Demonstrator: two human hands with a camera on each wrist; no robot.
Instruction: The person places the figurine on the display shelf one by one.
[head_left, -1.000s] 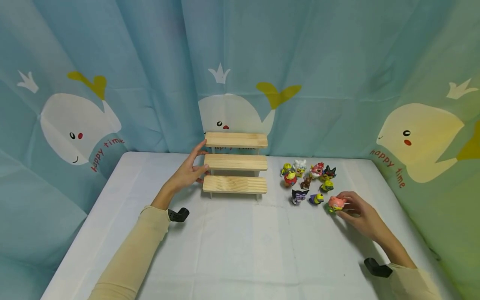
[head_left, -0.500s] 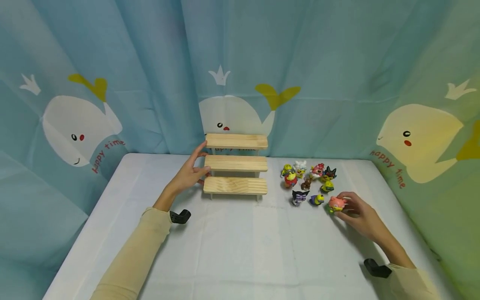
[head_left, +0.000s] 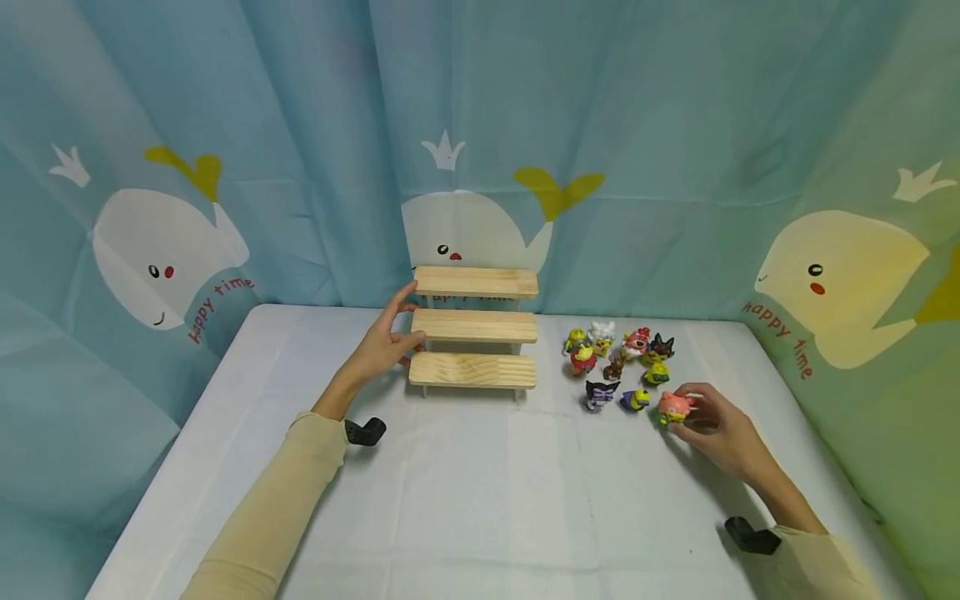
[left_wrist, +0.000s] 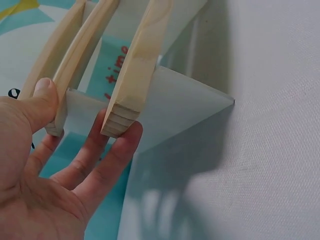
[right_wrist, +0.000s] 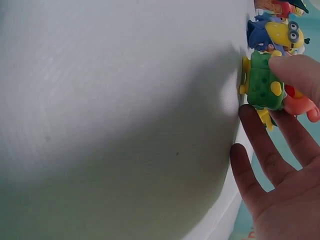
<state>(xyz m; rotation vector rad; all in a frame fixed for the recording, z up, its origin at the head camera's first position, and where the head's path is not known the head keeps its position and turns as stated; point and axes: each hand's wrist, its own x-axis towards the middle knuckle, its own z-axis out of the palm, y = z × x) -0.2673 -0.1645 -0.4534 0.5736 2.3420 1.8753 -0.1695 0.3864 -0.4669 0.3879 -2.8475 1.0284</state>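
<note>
At lower right of the head view, the right hand pinches the pink-headed figurine, presumably light, rigid, smooth plastic; set the grip across its body. Only the right wrist view exposes its yellow-spotted green side. Farther, at centre, the left hand clamps the wooden stand's left end.

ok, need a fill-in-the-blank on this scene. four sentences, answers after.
In the head view, the left hand grips the wooden shelf at its ____ end.
The number of tiers on the wooden shelf is ____.
The right hand holds a figurine whose top is coloured ____.
The curtain's printed words read "happy ____".
Missing words: left; three; pink; time.
</note>
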